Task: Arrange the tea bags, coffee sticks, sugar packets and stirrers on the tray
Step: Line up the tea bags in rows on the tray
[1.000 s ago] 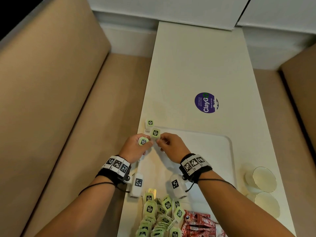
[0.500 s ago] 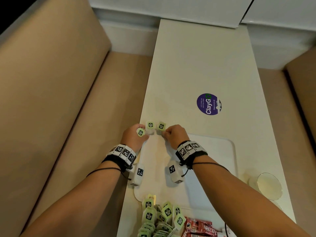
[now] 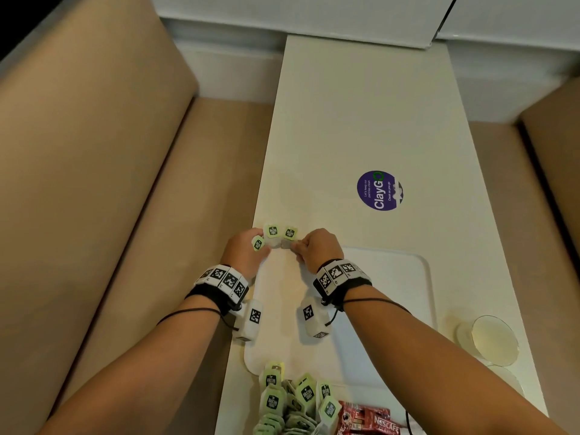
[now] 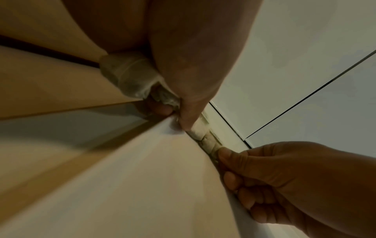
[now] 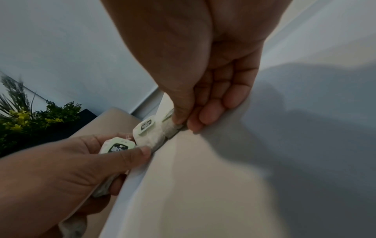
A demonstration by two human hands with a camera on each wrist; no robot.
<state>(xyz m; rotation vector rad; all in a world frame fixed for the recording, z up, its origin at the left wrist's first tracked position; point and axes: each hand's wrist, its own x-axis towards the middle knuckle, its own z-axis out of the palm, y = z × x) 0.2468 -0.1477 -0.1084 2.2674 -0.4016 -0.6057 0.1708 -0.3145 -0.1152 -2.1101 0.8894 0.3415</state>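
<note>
Green-tagged tea bags (image 3: 280, 237) pinched by curled left hand (image 3: 244, 255) and right hand (image 3: 317, 248) (both palms down) at tray (image 3: 392, 277) corner.

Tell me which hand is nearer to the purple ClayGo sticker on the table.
Right. The right hand is at the tray's far edge, just below and left of the ClayGo sticker. The left hand, holding a tea bag, sits further left.
</note>
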